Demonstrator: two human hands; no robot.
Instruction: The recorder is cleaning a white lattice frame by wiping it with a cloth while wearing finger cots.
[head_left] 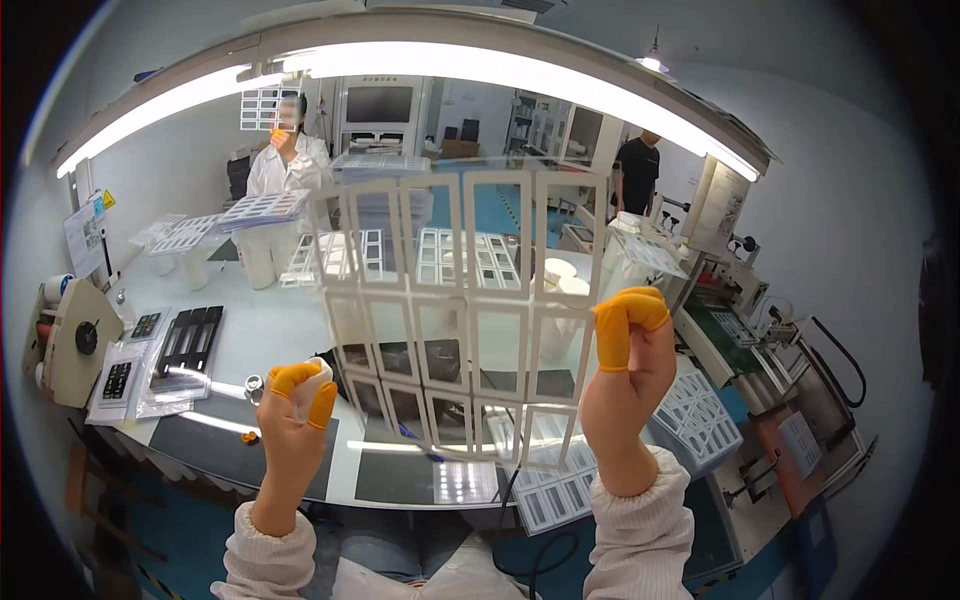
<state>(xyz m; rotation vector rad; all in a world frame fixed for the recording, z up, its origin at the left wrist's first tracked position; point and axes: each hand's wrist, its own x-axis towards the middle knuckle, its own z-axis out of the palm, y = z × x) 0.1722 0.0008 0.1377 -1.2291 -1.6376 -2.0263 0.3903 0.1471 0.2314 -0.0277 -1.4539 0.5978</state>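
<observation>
In front of me, upright and slightly tilted, hangs a clear sheet (528, 300) printed with rows of white rectangular frames. My right hand (628, 385) is closed on its right edge, with orange finger covers on the thumb and fingers. Just off the sheet's lower left side is my left hand (292, 415), also in orange finger covers. Its fingers are closed round a small white wad (322, 372), perhaps a cloth or wipe. Through the sheet, a dark brown bag-like bundle shows on the table.
Similar sheets lie stacked at right (705, 420) and across the table on white tubs (257, 262). Black slotted strips (188, 345) rest at left beside a roll machine (80, 325). Opposite, a person (290, 165) in white holds up another sheet. Machinery (740, 310) stands at right; a cable hangs in front.
</observation>
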